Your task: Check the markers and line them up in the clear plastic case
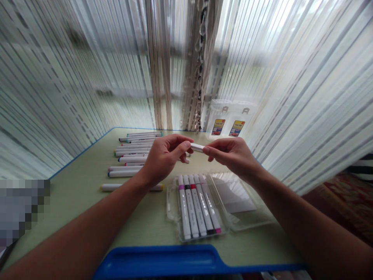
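Head view: white marker [197, 147] between both hands [163, 156] [233, 154], fingertip pinch at each end.

Both ends of the slim white piece [197, 147] are buried, one under the left fingers [183, 148], the other under the right fingers [215, 152]! The left hand [161, 158] blocks the right-hand ends of several loose markers [131, 146], and the left forearm [96, 217] cuts across the yellow-ended marker [113, 187], its middle out of sight. Lettering on the cased markers [198, 206]: too small to read! Label print [218, 127], just smudged colour. Beyond the string curtain [116, 66], all blur. Bottom edge clips the blue tray [163, 261]; coarse pixels [21, 210] mask the left; the patterned rug [346, 206] runs off right!
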A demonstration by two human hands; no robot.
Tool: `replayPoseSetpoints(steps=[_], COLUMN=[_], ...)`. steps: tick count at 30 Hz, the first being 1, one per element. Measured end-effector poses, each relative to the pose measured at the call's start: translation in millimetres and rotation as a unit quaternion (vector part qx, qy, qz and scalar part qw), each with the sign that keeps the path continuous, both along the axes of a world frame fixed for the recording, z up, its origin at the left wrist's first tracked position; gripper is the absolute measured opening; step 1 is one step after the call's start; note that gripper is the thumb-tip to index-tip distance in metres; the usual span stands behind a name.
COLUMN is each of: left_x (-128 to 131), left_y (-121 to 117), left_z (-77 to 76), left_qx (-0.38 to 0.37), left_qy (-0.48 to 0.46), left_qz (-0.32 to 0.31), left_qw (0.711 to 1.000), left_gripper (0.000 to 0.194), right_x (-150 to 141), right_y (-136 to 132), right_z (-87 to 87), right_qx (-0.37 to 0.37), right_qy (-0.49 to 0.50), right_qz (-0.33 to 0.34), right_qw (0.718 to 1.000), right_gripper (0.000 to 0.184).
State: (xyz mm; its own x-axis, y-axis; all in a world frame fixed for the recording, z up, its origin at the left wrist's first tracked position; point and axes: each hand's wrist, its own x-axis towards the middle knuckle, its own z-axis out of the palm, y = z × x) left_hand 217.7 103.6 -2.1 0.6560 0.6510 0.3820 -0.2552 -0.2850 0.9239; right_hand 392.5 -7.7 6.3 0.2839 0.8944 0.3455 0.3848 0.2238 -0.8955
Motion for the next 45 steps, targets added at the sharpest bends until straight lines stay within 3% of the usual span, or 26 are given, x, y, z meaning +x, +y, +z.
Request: replayPoseSetpoints(steps=[6,12,22,28,36,45], left_x=[0.5,1.7,1.8,2.6,1.7,0.3], left_y=[7.1,7.9,7.1,8.2,-2.5,-9.2], left_z=[-4.8,-0.4,2.0,1.6,1.4,3.6], left_qx=[-0.059,-0.133,-0.166,-0.142,-0.02,-0.012], left_qy=[-0.031,-0.066,-0.083,-0.085,-0.054,-0.04], left_qz=[0.017,0.032,0.043,0.039,0.012,0.007], left_qw=[0.998,0.988,0.982,0.985,0.998,0.999], left_gripper=[0.018,0.014,0.012,0.012,0.03,0.035], right_x=[4.8,5.7,2.3,4.0,11.6,13.0], right_y=[2.4,3.3,0.7,2.4,9.8,11.9], right_z=[-5.4,-5.3,1.2,0.7,-1.5,-4.3], right_qx=[0.006,0.038,0.058,0.073,0.06,0.027], right_qy=[0.087,0.175,0.246,0.259,0.303,0.32], right_qz=[0.01,0.046,0.057,0.05,-0.029,-0.047], right_qw=[0.996,0.983,0.966,0.962,0.951,0.946], right_gripper=[0.019,0.017,0.019,0.02,0.014,0.012])
